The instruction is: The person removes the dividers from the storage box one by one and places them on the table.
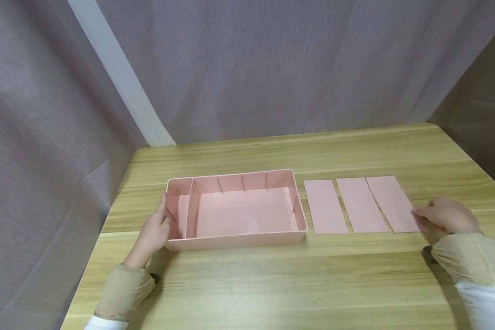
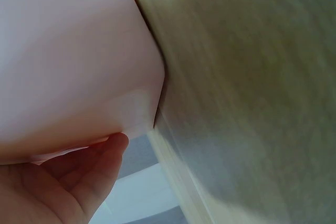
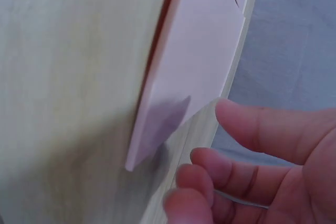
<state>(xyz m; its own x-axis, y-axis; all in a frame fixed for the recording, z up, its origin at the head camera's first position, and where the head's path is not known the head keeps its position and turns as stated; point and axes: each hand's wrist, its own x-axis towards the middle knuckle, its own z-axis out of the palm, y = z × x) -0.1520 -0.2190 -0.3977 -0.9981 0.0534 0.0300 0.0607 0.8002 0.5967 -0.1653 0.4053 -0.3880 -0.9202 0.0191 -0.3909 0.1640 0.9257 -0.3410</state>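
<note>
A pink rectangular box [image 1: 236, 242], without a lid, sits on the wooden table. One upright divider [image 1: 193, 211] splits off a narrow compartment at its left. My left hand [image 1: 153, 231] lies against the box's left end, its fingers along the outer wall, as the left wrist view also shows. To the right of the box three flat pink panels lie in a row: a left panel [image 1: 326, 206], a middle panel [image 1: 361, 205] and a right panel [image 1: 396, 204]. At the right panel's near right edge is my right hand [image 1: 451, 215], thumb and loosely bent fingers apart.
The wooden table [image 1: 272, 284] extends in front of the box and panels. A grey curtain [image 1: 272, 68] hangs behind and to the left, with a pale strip [image 1: 123, 73] running down it. Slots line the box's far inner wall.
</note>
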